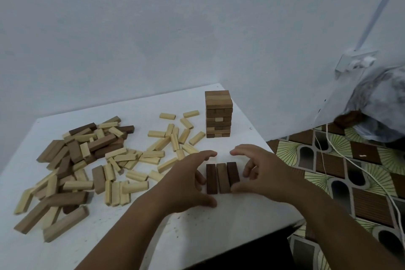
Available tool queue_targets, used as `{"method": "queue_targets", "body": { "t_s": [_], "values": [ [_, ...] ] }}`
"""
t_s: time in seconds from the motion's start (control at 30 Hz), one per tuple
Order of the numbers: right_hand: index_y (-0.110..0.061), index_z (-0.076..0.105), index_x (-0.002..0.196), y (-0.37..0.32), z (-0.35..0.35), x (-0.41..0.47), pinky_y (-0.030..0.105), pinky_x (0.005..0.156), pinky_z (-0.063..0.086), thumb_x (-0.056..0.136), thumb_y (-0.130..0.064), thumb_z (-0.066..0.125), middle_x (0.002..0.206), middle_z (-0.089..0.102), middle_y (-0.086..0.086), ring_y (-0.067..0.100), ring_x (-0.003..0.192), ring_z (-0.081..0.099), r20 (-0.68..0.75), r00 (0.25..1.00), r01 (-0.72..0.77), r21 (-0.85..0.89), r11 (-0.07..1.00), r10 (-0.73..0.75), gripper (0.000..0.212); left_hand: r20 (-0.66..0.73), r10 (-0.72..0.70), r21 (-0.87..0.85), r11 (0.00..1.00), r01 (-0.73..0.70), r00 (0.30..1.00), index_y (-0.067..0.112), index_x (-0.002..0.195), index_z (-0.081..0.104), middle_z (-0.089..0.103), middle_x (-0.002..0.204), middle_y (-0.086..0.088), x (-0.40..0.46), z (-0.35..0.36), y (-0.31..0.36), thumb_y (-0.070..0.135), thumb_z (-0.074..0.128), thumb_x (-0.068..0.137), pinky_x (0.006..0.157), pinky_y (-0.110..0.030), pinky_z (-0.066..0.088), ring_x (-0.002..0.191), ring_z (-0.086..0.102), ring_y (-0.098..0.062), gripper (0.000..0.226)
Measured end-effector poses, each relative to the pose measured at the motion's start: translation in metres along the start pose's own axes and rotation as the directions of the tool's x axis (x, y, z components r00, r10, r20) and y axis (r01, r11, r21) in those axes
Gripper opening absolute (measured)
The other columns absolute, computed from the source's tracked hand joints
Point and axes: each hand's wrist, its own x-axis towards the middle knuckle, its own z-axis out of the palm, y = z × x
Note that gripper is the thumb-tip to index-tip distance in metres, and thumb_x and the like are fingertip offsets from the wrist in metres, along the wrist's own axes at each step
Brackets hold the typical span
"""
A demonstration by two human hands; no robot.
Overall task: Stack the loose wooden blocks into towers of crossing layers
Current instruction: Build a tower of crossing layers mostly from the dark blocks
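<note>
Three dark brown blocks lie side by side on the white table, forming one flat layer. My left hand sits at the layer's left side and my right hand at its right side, both with fingers spread and loosely bent around the row. Fingertips come close to the outer blocks; I cannot tell if they touch. Behind them stands a finished tower of brown crossing layers. A big heap of loose pale and brown blocks covers the table's left and middle.
The table's right edge runs close past the tower and my right wrist. Beyond it lies patterned flooring with a white cable. A plastic-wrapped bundle sits at the far right by the wall.
</note>
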Motion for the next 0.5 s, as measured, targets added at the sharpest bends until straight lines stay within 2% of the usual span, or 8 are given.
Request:
{"method": "queue_targets", "body": {
  "t_s": [0.07,0.13,0.23,0.37,0.5],
  "values": [
    [-0.046,0.043,0.135,-0.001,0.001,0.003,0.012,0.065,0.048,0.057,-0.042,0.092,0.108,0.054,-0.025,-0.009,0.079,0.055,0.101,0.995,0.027,-0.041,0.999,-0.023,0.092,-0.001,0.045,0.008,0.999,-0.045,0.999,0.049,0.143,0.030,0.048,0.131,0.019,0.005,0.004,-0.001,0.032,0.092,0.062,0.075,-0.022,0.059,0.086,0.062,-0.007,0.103],
    [-0.047,0.041,0.136,0.000,0.006,0.008,0.012,0.069,0.046,0.057,-0.042,0.092,0.116,0.057,-0.025,-0.005,0.085,0.056,0.126,0.990,0.072,-0.060,0.996,-0.064,0.093,-0.009,0.101,-0.008,0.995,-0.101,0.995,0.050,0.142,0.028,0.052,0.126,0.017,0.009,0.007,-0.003,0.031,0.092,0.061,0.076,-0.022,0.057,0.083,0.061,-0.004,0.105],
    [-0.048,0.042,0.130,0.005,0.014,0.013,0.022,0.074,0.054,0.057,-0.041,0.091,0.120,0.060,-0.022,0.006,0.085,0.059,0.110,0.988,0.110,-0.012,0.994,-0.108,0.088,-0.042,0.143,-0.033,0.989,-0.145,0.989,0.046,0.142,0.028,0.057,0.119,0.015,0.011,0.008,-0.008,0.029,0.092,0.061,0.071,-0.017,0.055,0.078,0.060,-0.001,0.105],
    [-0.047,0.044,0.120,0.005,0.015,0.015,0.032,0.073,0.056,0.058,-0.037,0.090,0.115,0.063,-0.020,0.012,0.079,0.057,0.060,0.986,0.155,0.053,0.987,-0.158,0.078,-0.113,0.174,-0.071,0.981,-0.183,0.978,0.041,0.135,0.034,0.060,0.116,0.016,0.010,0.007,-0.010,0.027,0.089,0.063,0.069,-0.019,0.055,0.077,0.060,-0.008,0.092],
    [-0.047,0.045,0.119,-0.004,0.004,0.021,0.035,0.069,0.055,0.058,-0.037,0.090,0.113,0.064,-0.021,0.016,0.078,0.056,0.002,0.977,0.212,0.062,0.975,-0.213,0.077,-0.163,0.205,-0.074,0.973,-0.219,0.965,0.042,0.128,0.037,0.061,0.115,0.018,0.015,-0.004,-0.006,0.026,0.091,0.062,0.065,-0.019,0.053,0.081,0.058,-0.010,0.086]
  ]
}}
